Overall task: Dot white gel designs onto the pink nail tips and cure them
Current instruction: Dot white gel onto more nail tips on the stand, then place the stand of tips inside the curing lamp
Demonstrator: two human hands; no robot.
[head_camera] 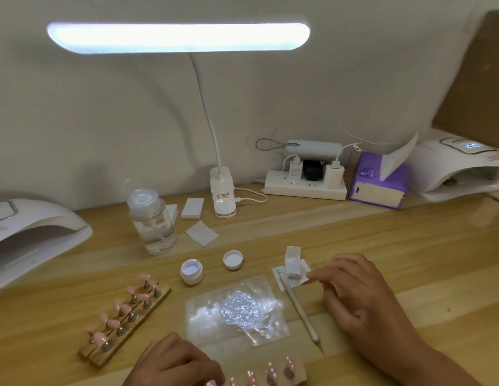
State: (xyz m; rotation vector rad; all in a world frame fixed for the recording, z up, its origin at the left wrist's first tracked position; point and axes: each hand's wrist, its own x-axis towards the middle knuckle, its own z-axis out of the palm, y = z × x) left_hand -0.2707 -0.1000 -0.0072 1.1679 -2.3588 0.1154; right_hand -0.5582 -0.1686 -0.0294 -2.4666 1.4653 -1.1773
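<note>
Wide wooden table (382,232), and the desk lamp (178,37) blazes across the top of the frame. A white curing lamp (34,232) sits at the left edge. Right of centre, the right hand (357,299) hovers with bent fingers, tips at the folded wipe (294,270); a pinch or a mere touch, cannot tell. Bottom centre, the left hand (173,363) curls over the end of the near holder (298,374), its grip cut off by the frame edge. Crinkled foil (237,310) gleams mid-table. Lower left, pink nail tips (99,337) stand on a wooden rack (159,298). The dotting pen (298,307) lies beside the foil. Above it, the open gel pot (191,271) and its lid (233,259).
</note>
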